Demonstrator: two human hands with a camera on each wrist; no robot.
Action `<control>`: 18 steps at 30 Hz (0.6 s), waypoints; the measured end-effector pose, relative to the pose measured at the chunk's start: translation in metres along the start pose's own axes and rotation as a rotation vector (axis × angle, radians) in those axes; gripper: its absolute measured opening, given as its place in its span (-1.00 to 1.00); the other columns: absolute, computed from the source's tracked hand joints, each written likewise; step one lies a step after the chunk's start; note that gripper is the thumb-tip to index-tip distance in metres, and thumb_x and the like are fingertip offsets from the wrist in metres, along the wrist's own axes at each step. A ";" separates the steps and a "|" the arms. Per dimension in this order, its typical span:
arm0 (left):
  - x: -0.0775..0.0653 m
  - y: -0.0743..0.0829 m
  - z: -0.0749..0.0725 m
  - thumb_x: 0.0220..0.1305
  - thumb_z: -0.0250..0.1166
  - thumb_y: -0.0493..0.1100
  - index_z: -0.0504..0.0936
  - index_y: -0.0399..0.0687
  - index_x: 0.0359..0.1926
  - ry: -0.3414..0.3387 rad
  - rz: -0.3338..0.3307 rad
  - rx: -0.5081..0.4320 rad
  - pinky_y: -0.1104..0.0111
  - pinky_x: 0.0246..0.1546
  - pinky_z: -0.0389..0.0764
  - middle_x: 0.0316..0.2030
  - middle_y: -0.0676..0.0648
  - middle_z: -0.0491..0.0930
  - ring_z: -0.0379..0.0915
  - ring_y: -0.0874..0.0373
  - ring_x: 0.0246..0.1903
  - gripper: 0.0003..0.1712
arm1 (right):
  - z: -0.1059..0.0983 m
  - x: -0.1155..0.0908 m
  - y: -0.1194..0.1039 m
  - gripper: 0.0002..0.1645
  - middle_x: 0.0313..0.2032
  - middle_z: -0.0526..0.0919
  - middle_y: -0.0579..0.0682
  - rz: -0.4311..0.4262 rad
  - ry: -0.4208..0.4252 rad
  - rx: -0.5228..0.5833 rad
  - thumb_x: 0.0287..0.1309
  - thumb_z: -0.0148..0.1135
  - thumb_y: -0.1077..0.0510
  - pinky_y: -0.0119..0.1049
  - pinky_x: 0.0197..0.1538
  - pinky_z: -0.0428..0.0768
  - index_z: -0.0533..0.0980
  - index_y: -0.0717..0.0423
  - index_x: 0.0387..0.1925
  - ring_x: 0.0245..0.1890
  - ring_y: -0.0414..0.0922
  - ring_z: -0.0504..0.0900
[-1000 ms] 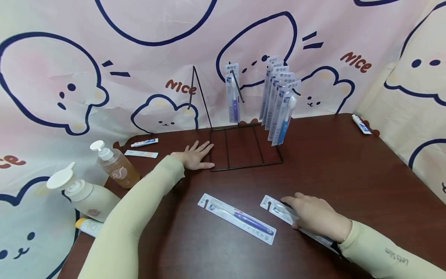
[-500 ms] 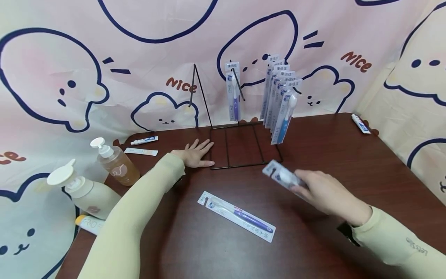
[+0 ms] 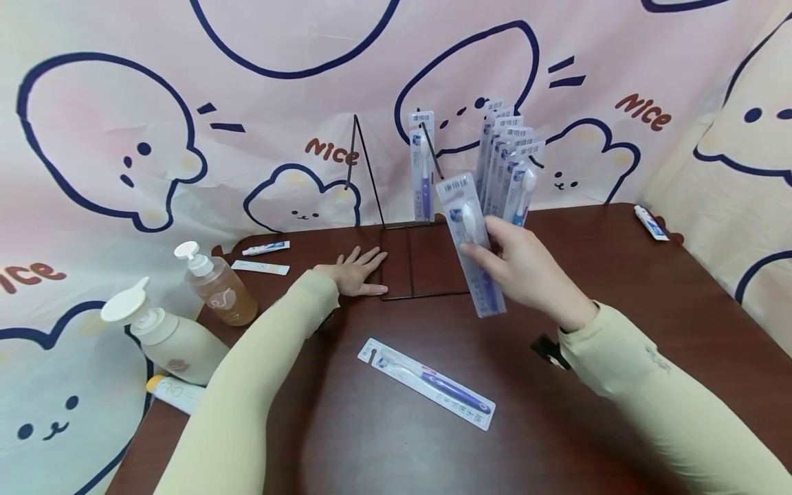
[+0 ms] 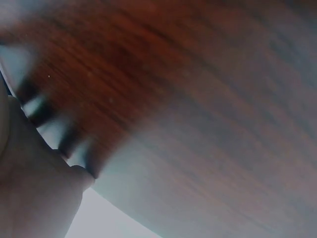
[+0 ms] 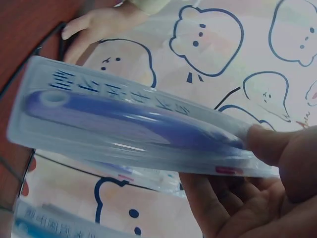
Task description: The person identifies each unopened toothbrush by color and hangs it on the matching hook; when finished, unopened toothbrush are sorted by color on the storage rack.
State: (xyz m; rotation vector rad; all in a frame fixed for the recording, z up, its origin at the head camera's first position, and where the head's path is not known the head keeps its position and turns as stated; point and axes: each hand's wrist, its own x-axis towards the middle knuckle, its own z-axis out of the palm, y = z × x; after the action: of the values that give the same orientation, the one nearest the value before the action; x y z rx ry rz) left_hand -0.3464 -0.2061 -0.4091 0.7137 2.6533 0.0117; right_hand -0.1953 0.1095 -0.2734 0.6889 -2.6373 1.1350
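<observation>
My right hand (image 3: 522, 265) pinches a packaged purple toothbrush (image 3: 471, 247) by its edge, thumb on one side and fingers on the other. The pack is raised nearly upright in front of the black wire rack (image 3: 411, 265). In the right wrist view its purple handle (image 5: 124, 121) shows through the clear plastic. My left hand (image 3: 355, 272) lies flat with spread fingers on the table at the rack's left side. One packaged purple toothbrush (image 3: 423, 168) hangs on a rack hook, and several blue ones (image 3: 522, 185) hang further right. Another purple toothbrush pack (image 3: 427, 382) lies on the table.
Two pump bottles, one amber (image 3: 225, 295) and one cream (image 3: 185, 350), stand at the left beside a yellow-capped tube (image 3: 179, 394). Small toothpaste tubes lie at the back left (image 3: 266, 248) and far right (image 3: 651, 223). A patterned cloth hangs behind the table (image 3: 680, 302).
My right hand has picked the toothbrush pack up off the table, carried it up and left toward the rack, and turned it nearly upright. The left hand has stayed in place.
</observation>
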 end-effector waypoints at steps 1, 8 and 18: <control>0.000 0.000 0.001 0.13 -0.15 0.51 -0.33 0.19 0.44 -0.004 0.000 0.002 -0.18 0.20 -0.23 0.42 0.01 -0.41 -0.50 -0.19 0.35 0.03 | 0.002 0.005 0.000 -0.60 -0.12 0.55 0.02 0.003 0.011 0.007 0.19 0.16 -0.04 -0.05 -0.34 0.59 0.42 0.05 -0.01 -0.35 -0.05 0.57; -0.002 0.000 0.005 0.14 -0.13 0.50 -0.33 0.20 0.44 -0.002 0.002 -0.013 -0.18 0.20 -0.23 0.42 0.03 -0.42 -0.52 -0.19 0.35 0.03 | 0.015 0.036 0.003 -0.59 -0.15 0.55 0.00 0.033 0.038 0.039 0.21 0.11 -0.06 -0.10 -0.30 0.55 0.43 0.08 0.00 -0.32 -0.05 0.55; 0.000 -0.001 0.002 0.11 -0.16 0.53 -0.35 0.22 0.44 -0.002 -0.007 0.006 -0.16 0.21 -0.22 0.42 0.04 -0.44 -0.52 -0.18 0.35 0.04 | 0.027 0.050 0.011 -0.57 -0.07 0.54 0.00 0.054 0.037 0.074 0.24 0.09 -0.04 -0.09 -0.21 0.53 0.40 0.07 0.07 -0.25 -0.08 0.55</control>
State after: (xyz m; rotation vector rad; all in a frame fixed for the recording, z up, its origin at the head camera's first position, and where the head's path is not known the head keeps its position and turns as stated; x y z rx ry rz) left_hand -0.3457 -0.2070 -0.4111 0.7059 2.6552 0.0015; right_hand -0.2445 0.0796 -0.2819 0.6074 -2.6089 1.2529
